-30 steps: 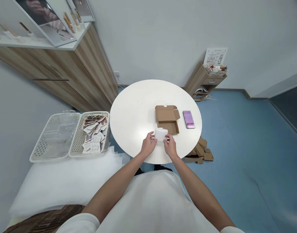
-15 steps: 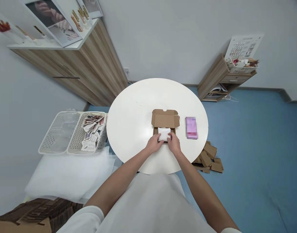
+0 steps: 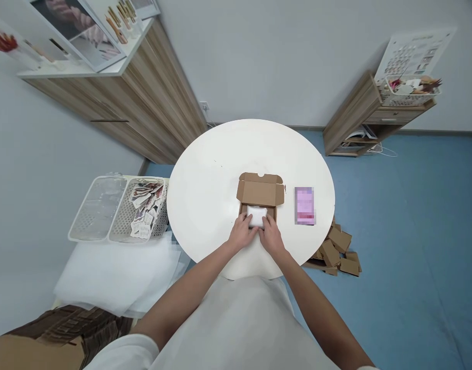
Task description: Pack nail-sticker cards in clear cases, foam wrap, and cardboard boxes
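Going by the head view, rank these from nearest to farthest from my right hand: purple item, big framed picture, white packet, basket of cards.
From the right hand:
1. White packet, in the open cardboard box, right at the hand.
2. Purple item, on the table, right of the box.
3. Basket of cards, left of the table.
4. Big framed picture, upper left, on the cabinet.

The packet (image 3: 257,216) lies in the box (image 3: 260,192) on the table (image 3: 205,195).

Head-worn view, facing forward, down over white table (image 3: 205,195)
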The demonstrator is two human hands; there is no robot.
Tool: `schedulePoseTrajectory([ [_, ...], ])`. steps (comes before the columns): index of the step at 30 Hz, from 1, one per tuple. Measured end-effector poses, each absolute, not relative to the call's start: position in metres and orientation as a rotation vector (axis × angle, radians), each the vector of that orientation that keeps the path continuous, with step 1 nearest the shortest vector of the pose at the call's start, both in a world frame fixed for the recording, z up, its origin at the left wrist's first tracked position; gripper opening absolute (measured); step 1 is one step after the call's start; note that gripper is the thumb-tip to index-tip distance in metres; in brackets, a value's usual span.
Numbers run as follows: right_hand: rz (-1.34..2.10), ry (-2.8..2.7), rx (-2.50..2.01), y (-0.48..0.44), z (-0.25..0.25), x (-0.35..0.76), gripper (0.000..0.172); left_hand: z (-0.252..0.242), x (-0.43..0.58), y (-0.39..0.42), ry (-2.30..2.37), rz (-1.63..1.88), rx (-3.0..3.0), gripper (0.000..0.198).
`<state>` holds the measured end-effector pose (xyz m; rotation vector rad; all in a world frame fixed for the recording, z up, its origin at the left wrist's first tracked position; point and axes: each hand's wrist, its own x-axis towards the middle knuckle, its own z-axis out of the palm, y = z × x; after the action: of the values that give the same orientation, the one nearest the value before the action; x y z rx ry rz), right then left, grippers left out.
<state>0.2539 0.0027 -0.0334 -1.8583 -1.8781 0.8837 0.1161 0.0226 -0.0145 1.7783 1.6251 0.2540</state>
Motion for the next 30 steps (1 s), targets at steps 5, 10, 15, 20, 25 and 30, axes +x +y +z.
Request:
schedulePoseTrajectory([
  [5, 0.785, -1.683, -1.785, -0.005, -0.038, 0.282, 0.047, -0.010, 0.097, 0.020, 1.723, 0.570, 1.676, 0.039],
  [10, 1.133, -1.336, -1.886, 0.001, -0.041, 0.297, 0.052, -0.015, 0.079, 0.025, 1.700, 0.539, 1.246, 0.048],
  [15, 1.303, -1.128, -1.843, 0.004, -0.038, 0.283, 0.049, -0.024, 0.069, 0.027, 1.660, 0.587, 1.127, 0.044],
  [20, 1.342, -1.069, -1.820, -0.002, -0.035, 0.255, 0.045, -0.031, 0.044, 0.017, 1.628, 0.671, 1.100, 0.043],
  [25, 1.388, -1.100, -1.772, -0.012, -0.034, 0.222, 0.047, -0.041, 0.008, 0.007, 1.566, 0.764, 1.051, 0.045],
  [30, 1.351, -1.058, -1.794, -0.002, -0.038, 0.228, 0.057, -0.043, -0.029, 0.026, 1.635, 0.757, 1.032, 0.057],
])
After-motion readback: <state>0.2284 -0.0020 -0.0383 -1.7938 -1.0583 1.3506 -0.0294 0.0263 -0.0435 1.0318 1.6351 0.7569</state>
